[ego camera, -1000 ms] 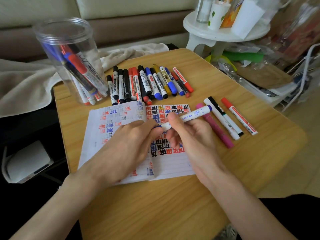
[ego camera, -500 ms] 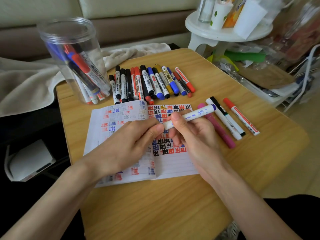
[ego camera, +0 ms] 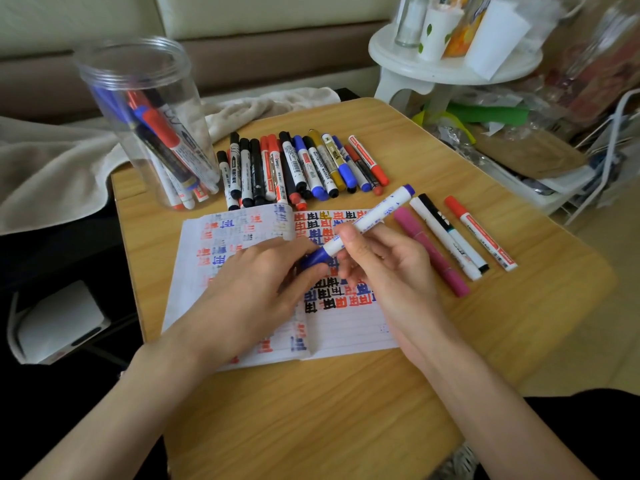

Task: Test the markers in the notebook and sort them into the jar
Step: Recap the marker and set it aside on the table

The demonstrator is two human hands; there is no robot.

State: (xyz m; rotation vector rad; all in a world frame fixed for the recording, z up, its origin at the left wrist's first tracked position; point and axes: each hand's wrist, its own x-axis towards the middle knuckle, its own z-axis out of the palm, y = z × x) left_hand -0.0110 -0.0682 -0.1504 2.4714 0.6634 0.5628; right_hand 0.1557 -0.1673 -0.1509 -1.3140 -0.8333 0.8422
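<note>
An open notebook (ego camera: 349,327) lies mid-table, its pages filled with red, blue and black test marks. Above it my right hand (ego camera: 388,271) grips the white barrel of a blue marker (ego camera: 370,220), which slants up to the right. My left hand (ego camera: 256,289) pinches that marker's blue cap (ego camera: 313,259) at its lower end; the cap sits against the barrel. A clear plastic jar (ego camera: 149,123) stands at the table's far left with several markers inside. A row of several markers (ego camera: 298,168) lies behind the notebook.
A pink marker (ego camera: 431,252), a black-and-white one (ego camera: 448,235) and a red one (ego camera: 481,233) lie right of the notebook. A beige cloth (ego camera: 52,168) drapes at the left. A white stool (ego camera: 446,67) with cups stands beyond the wooden table (ego camera: 346,410). Clutter fills the right.
The marker's blue cap, hidden by my left fingers before, now shows at the lower end. Both hands stay together over the notebook; the view shifted slightly.
</note>
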